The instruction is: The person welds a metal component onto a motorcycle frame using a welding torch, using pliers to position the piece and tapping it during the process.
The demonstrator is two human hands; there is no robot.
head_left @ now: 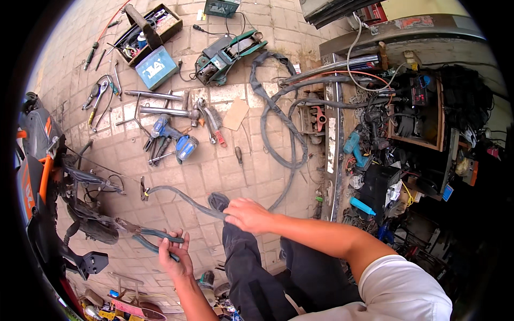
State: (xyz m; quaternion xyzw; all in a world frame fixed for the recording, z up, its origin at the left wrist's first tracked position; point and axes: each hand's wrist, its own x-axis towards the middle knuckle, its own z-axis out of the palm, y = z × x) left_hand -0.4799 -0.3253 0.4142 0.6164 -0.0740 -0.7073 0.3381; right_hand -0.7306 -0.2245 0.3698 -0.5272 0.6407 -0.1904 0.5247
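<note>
My left hand (174,249), at the lower left, holds pliers (150,235) with dark green handles spread apart; their jaws point left toward parts of an orange-and-black motorbike (44,179). I cannot tell if the jaws touch it. My right hand (247,215) is closed on a grey sheathed hose (190,199) just above my dark-trousered leg (241,257). The hose's end with a fitting (144,190) lies left of my hand, and its long loops (286,139) spread across the paving to the right.
Ahead on the brick paving (209,160) lie a blue power drill (184,147), wrenches, a screwdriver (239,156), a cardboard piece (235,112), a toolbox (144,37) and a green machine (225,56). A metal-edged ledge (334,160) crowded with tools and cables runs along the right.
</note>
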